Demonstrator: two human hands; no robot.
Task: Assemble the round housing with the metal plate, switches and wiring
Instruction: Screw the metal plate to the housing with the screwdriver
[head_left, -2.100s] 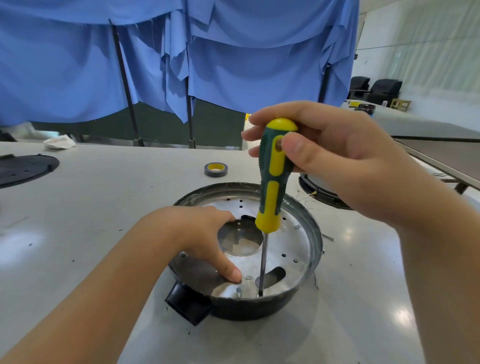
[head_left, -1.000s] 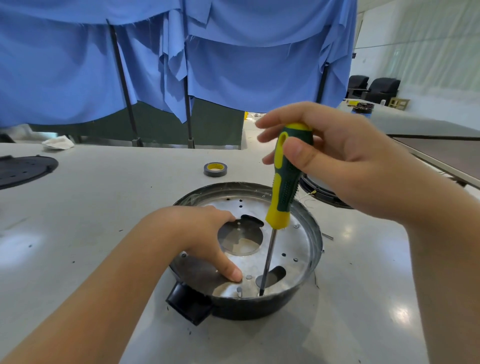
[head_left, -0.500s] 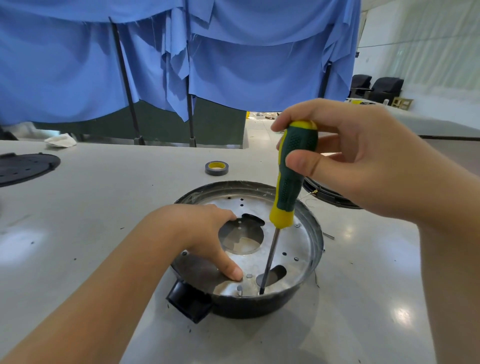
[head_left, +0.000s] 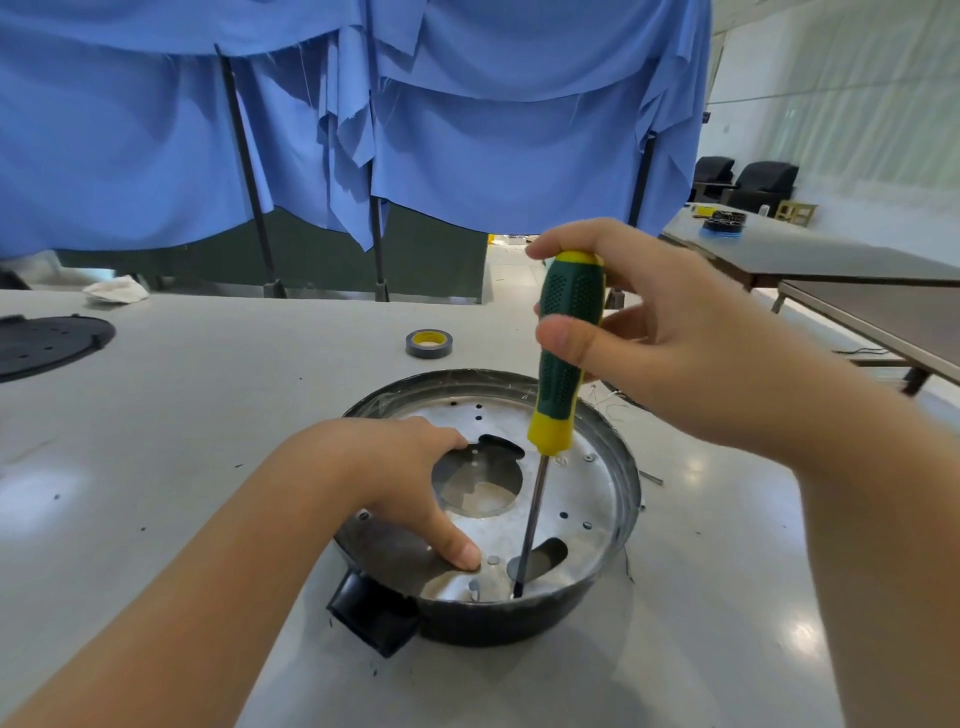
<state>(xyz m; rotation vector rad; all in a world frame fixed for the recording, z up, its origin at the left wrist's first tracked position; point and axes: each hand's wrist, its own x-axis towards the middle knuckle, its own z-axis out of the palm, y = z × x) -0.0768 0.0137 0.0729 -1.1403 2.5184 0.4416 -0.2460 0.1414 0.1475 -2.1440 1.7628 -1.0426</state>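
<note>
A black round housing (head_left: 524, 621) sits on the white table, with a black block sticking out at its near left. Inside lies a shiny perforated metal plate (head_left: 584, 499) with a large centre hole. My left hand (head_left: 400, 478) rests inside the housing, its fingers pressing down on the plate's near part. My right hand (head_left: 649, 332) grips the handle of a green and yellow screwdriver (head_left: 563, 358). The shaft stands nearly upright, its tip down at the plate's near edge beside a slot. No switches or wiring are visible.
A roll of grey tape (head_left: 429, 343) lies beyond the housing. A black perforated disc (head_left: 47, 345) lies at the far left, near a crumpled white cloth (head_left: 117, 289). Another dark ring part (head_left: 618, 389) sits behind my right hand. Blue curtains hang at the back.
My right hand has turned the screwdriver handle, whose green side now faces me, and the shaft stays tilted slightly right. The tip stays at the same spot. My left hand has not moved.
</note>
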